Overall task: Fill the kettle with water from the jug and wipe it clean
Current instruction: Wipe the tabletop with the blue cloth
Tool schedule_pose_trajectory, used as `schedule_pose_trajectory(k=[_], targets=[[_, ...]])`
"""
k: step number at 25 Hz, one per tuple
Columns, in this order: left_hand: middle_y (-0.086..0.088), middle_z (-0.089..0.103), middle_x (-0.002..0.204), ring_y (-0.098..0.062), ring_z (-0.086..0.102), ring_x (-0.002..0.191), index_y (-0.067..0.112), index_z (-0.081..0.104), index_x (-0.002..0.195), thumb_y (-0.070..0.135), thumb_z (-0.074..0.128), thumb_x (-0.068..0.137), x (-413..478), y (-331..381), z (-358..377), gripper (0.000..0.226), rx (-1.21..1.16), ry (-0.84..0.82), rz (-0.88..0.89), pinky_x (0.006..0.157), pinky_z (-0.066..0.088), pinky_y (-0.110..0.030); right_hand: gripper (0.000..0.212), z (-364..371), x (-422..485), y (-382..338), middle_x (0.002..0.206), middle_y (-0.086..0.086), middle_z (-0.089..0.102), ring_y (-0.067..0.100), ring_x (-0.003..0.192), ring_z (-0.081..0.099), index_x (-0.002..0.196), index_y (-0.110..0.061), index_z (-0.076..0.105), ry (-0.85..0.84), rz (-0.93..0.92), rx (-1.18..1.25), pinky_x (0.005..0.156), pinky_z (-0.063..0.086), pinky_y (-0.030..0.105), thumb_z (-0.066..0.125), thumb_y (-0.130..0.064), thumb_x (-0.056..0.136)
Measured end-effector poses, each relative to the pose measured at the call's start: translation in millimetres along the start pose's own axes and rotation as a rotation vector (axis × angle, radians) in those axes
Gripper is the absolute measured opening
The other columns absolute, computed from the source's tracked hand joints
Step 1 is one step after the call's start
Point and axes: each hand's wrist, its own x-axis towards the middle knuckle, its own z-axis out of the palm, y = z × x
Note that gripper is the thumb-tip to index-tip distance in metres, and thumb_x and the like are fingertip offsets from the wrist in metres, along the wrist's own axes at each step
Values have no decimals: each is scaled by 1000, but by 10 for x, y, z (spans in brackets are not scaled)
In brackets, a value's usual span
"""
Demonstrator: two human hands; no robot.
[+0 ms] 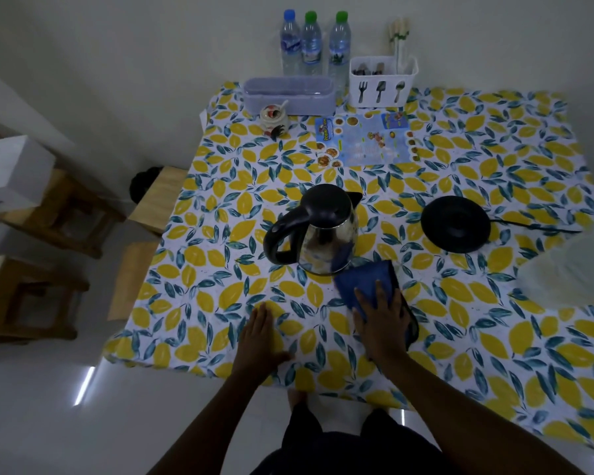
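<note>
A steel kettle (326, 234) with a black lid and handle stands upright in the middle of the table, its lid down. A folded blue cloth (369, 281) lies just in front of it to the right, touching its base. My right hand (381, 320) lies flat on the cloth, fingers spread. My left hand (259, 337) rests palm down on the tablecloth, in front of the kettle and apart from it, holding nothing. A pale translucent jug (576, 265) shows blurred at the right edge.
The black kettle base (455, 223) with its cord sits right of the kettle. At the back stand three water bottles (311, 42), a lilac box (288, 94), a white cutlery holder (381, 82), a small jar (273, 118) and a leaflet (366, 138). Wooden stools (48, 207) stand left.
</note>
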Motion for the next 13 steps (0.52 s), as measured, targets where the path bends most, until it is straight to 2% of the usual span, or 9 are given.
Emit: schedule_pose_trajectory(k=[2, 4, 6, 8, 10, 13], targets=[[-8, -8, 163, -24, -9, 150, 11, -5, 151, 64, 67, 73, -53, -57, 5, 119, -10, 11, 3, 121, 5, -42, 53, 95, -147, -286, 161, 6, 19, 47, 144, 14, 145, -41, 32, -55, -133, -57, 103, 30, 65, 45, -51, 95], [-7, -9, 163, -24, -9, 150, 11, -5, 151, 63, 67, 73, -68, -60, 2, 118, -19, 10, 11, 121, 5, -43, 54, 183, -322, -490, 157, 6, 31, 48, 139, 29, 143, -40, 38, -97, -282, -102, 96, 41, 65, 52, -50, 91], [-7, -10, 163, -24, -10, 150, 11, -6, 151, 63, 67, 73, -70, -47, -4, 118, -17, 10, 13, 121, 4, -43, 57, 235, -448, -491, 150, 6, 45, 47, 131, 44, 138, -40, 46, -106, -371, -119, 86, 50, 62, 64, -47, 85], [-8, -11, 162, -25, -10, 150, 11, -6, 151, 63, 66, 74, -72, -53, -7, 118, -9, 5, 9, 121, 4, -43, 60, 226, -503, -271, 148, 4, 48, 45, 128, 48, 137, -40, 47, -98, -427, -142, 83, 52, 60, 69, -44, 81], [-8, -11, 162, -25, -10, 150, 11, -7, 151, 63, 67, 74, -69, -53, -4, 118, -8, -1, 5, 121, 4, -44, 59, 162, -516, 99, 149, 3, 46, 43, 129, 47, 138, -38, 46, -63, -407, -163, 84, 51, 60, 67, -42, 82], [-7, -14, 162, -26, -12, 149, 12, -8, 151, 61, 67, 75, -52, -14, 2, 117, -2, -13, -14, 122, 4, -46, 49, -65, -351, 627, 152, 8, 42, 44, 134, 39, 140, -34, 45, 5, -142, -139, 96, 40, 61, 47, -43, 92]])
